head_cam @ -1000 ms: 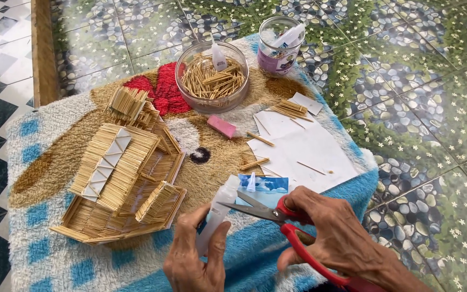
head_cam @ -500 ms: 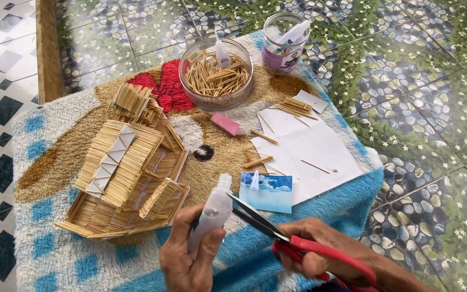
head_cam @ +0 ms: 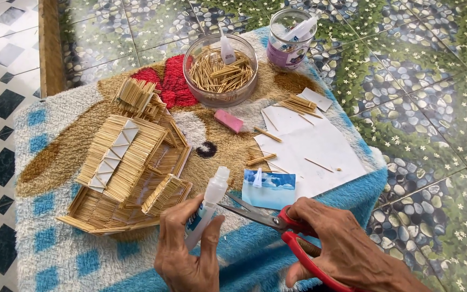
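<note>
Holding the glue bottle (head_cam: 207, 201) at the bottom middle of the frame, my left hand (head_cam: 187, 254) is wrapped tight around it. My right hand (head_cam: 347, 251), bottom right, grips the red scissors (head_cam: 277, 224), blades a little open near the bottle's tip. I think I am about to snip the tip, so the blades must line up carefully. Further up sit the stick house (head_cam: 128, 167), white paper (head_cam: 314, 148) and bowl of sticks (head_cam: 220, 70).

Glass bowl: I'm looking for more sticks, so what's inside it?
The glass bowl holds a heap of thin wooden sticks and a small white bottle. Anything beneath the heap is covered.
</note>
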